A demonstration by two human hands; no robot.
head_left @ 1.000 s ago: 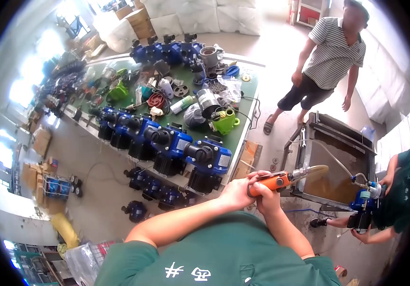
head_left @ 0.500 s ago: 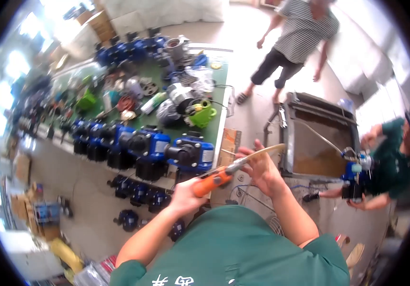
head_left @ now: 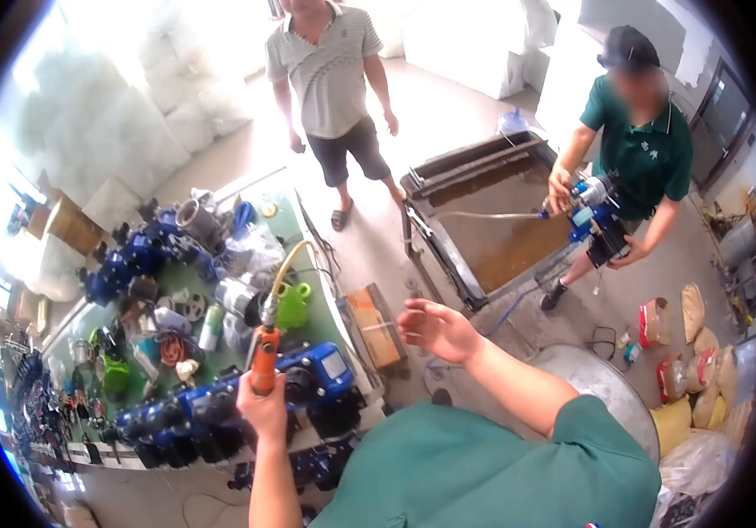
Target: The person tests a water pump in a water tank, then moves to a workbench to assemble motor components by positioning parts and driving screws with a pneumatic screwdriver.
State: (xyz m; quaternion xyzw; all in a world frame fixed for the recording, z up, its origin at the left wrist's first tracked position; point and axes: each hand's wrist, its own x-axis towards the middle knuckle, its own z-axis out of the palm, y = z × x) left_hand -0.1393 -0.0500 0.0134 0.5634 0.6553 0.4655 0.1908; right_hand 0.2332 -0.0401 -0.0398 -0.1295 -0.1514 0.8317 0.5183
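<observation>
My left hand (head_left: 263,407) is wrapped round the orange handle of a hand tool (head_left: 264,359). A metal neck rises from the handle into a thin, curved yellowish hose. I cannot make out the tool's exact kind. Behind and beside it stands a row of blue pump-like units (head_left: 323,365) with black parts, along the near table edge. My right hand (head_left: 438,330) is held up in the air with its fingers apart and nothing in it, near a cardboard box (head_left: 374,326) on the floor.
The green-topped table (head_left: 294,211) carries plastic bags, small parts and a green plastic jug (head_left: 293,305). A water-filled tank (head_left: 505,231) lies ahead. At its right a co-worker (head_left: 642,145) holds a blue unit (head_left: 591,220) with a hose. Another person (head_left: 329,79) stands beyond the table.
My view has swung to the right and up. The tool has turned from slanting across my front to nearly upright, and my right hand has come apart from its hose end.
</observation>
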